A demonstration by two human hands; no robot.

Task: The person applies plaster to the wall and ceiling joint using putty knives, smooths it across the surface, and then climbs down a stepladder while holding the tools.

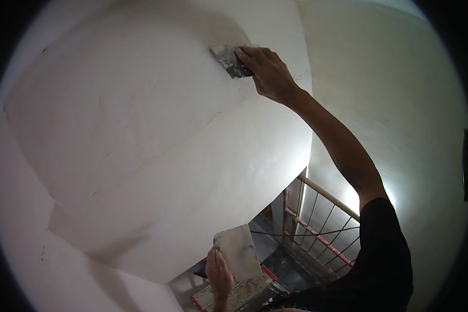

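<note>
My right arm reaches up across the view, and my right hand (273,75) is closed round a putty knife (226,58). Its wide, smeared blade lies against the white plastered surface (156,109), near the corner on the right. Low in the middle, my left hand (219,273) grips the side of a flat plastering plate (243,253) with rounded corners. Pale putty smears and grey patches show on the plate's face. How the plate's handle is held stays hidden. Fine cracks and a faint ridge run over the plastered surface.
Below on the right stands a metal railing (325,193) with thin bars, crossed by a dark cable (301,233). A ridged, red-edged platform (239,295) lies beneath my left hand. Another wall (385,99) meets the plastered surface; a dark object (467,165) is at the far right.
</note>
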